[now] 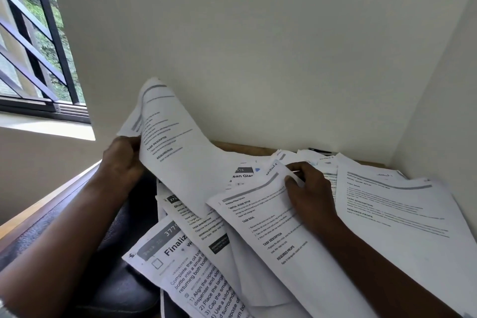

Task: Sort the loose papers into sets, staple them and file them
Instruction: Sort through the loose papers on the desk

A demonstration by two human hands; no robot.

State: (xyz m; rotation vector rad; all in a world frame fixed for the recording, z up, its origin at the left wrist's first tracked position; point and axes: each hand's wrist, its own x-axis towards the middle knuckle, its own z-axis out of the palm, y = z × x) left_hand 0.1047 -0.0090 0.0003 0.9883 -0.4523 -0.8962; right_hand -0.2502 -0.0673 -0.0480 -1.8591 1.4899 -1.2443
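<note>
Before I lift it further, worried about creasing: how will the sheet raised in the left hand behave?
Likely floppy: the lifted sheet curves and sags from the left hand toward the pile. Probably light, as an edge grip alone holds it up. It could crease if pulled sharply.

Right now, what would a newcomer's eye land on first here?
A lifted sheet curls up in the left hand, centre left against the pale wall. Centre right, the right hand pinches the top corner of a second sheet on a messy spread of papers. A barred window sits upper left.
</note>
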